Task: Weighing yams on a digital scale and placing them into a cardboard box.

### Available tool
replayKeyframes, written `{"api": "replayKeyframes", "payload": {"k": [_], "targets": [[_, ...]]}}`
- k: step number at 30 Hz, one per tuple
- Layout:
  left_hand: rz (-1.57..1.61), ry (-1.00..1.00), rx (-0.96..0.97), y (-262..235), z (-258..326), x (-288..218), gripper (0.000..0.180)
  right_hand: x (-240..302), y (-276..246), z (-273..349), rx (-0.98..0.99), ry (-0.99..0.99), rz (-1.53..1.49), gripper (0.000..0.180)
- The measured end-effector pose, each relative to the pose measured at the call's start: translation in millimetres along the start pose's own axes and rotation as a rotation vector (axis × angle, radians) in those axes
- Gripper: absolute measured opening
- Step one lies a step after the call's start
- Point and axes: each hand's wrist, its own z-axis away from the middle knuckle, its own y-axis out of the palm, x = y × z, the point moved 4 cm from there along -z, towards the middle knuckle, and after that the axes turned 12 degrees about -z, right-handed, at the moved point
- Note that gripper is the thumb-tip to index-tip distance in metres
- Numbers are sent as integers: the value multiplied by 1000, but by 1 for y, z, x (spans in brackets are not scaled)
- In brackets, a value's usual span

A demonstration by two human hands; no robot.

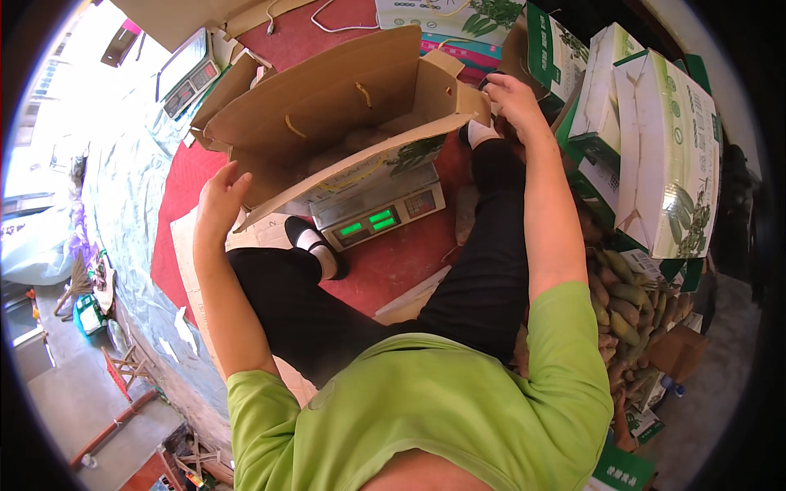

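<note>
An open cardboard box (327, 182) stands on a digital scale (385, 214) whose display glows green. Its long flaps are raised, and yellow cord handles show on the inner wall. Dim, brownish lumpy things (360, 141) lie in the box; their kind is hard to make out. My left hand (221, 196) is at the box's left end, thumb and fingers apart beside the flap's edge. At the right end, my right hand (517, 106) has its fingers bent but apart next to the end flap. Whether either hand presses on the cardboard cannot be told.
A second scale (187, 74) sits at the far left. White and green cartons (667, 155) are stacked on the right, above a heap of brownish-green tubers (626, 307). My legs are spread around the scale on a red floor covering (393, 274). A flat cardboard sheet (187, 245) lies at left.
</note>
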Motion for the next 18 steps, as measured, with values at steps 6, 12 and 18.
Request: {"api": "replayKeyframes", "payload": {"k": [6,12,18], "targets": [[272,2,77,-7,2,8,44,16,-17,8,-20,-7,-112,42],[256,-82,-6,-12,8,12,44,-10,-61,37,16,30,-158,47],[277,-52,5,-6,-4,28,46,-128,-95,102,-255,288,-92,37]]}}
